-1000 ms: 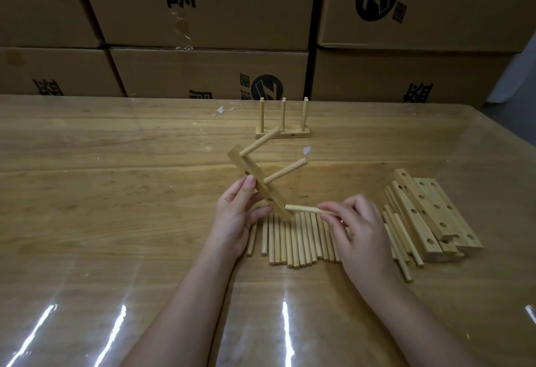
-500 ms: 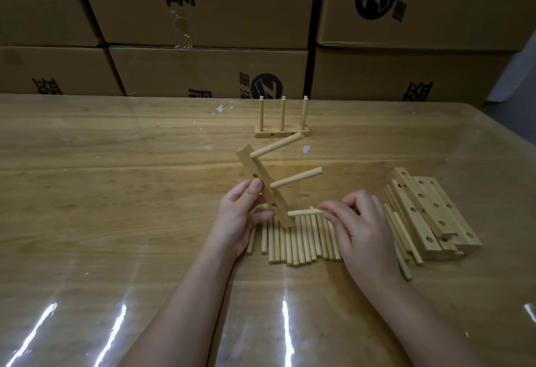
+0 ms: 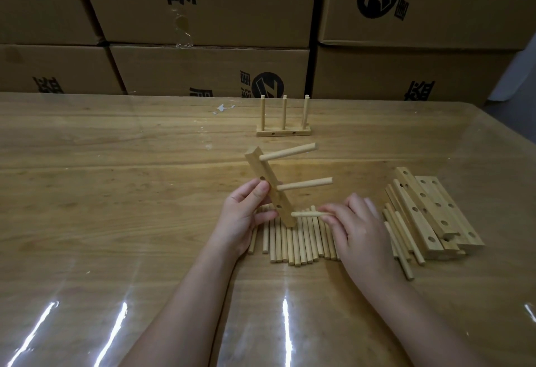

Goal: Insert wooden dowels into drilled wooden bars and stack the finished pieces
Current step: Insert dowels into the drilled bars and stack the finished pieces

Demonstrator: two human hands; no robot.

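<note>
left grip [image 3: 243, 216] holds bar [image 3: 259, 167], right grip [image 3: 356, 230] pinches dowel [image 3: 307, 214]; boxes [image 3: 208, 65] bear circled z logo [image 3: 267, 86].

Since a second ago, drilled bar [image 3: 271, 189] swung steeper, nearer upright, in left hand [image 3: 240, 221]. Third dowel [image 3: 307, 214] brought level at its lowest hole by right hand [image 3: 356, 227].

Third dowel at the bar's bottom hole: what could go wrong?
The right hand pinches the third dowel at its far end, so it may enter the bar skewed and jam.
The left hand holds the tilted bar only at mid-length; pushing could twist it.
The bar's lower end hangs over the loose dowels, which could scatter if bumped.
</note>
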